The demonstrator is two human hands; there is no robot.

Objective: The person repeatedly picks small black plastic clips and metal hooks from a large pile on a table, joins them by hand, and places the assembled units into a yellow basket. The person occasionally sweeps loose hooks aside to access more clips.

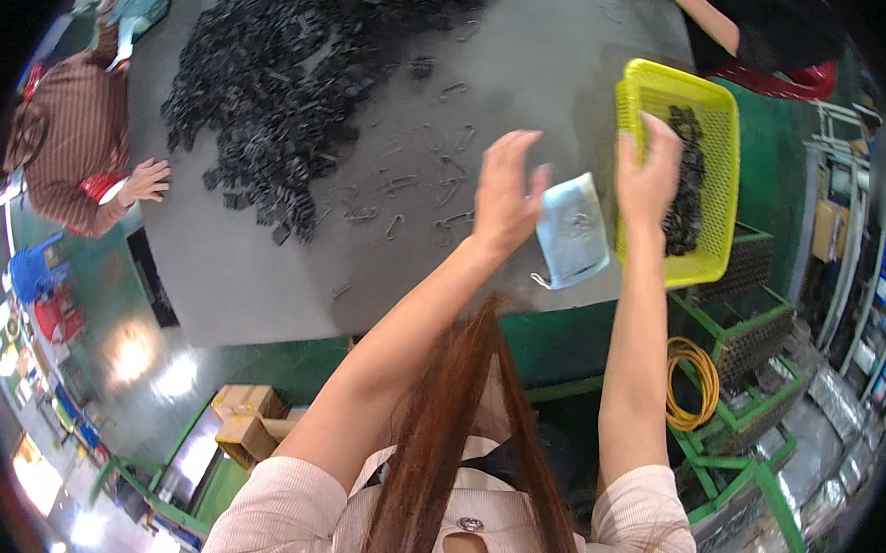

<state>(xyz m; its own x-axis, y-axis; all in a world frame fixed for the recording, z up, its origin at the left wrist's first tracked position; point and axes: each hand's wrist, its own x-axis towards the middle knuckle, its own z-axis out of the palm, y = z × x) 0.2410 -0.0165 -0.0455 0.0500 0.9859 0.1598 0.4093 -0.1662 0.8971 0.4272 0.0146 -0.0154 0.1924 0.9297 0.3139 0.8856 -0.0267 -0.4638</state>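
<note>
My left hand [508, 198] is over the grey tabletop, its fingers stretched and slightly blurred, with nothing visible in it. Beside its thumb lies a light blue face mask [573, 233] with a white ear loop. My right hand [651, 177] is at the left side of a yellow mesh basket [726, 181]. Its thumb and bent fingers are apart, with the basket's yellow side showing between them; I see nothing held there. Small black parts [683, 204] fill the bottom of the basket. Loose black clip-like pieces [398, 182] are scattered left of my left hand.
A large heap of black parts [273, 87] covers the far left of the grey table [252, 297]. At the left edge, a person in brown stripes rests a hand [145, 182] on it. Another person's arm [712, 20] reaches in at the far right. A coiled orange hose [693, 385] hangs at right.
</note>
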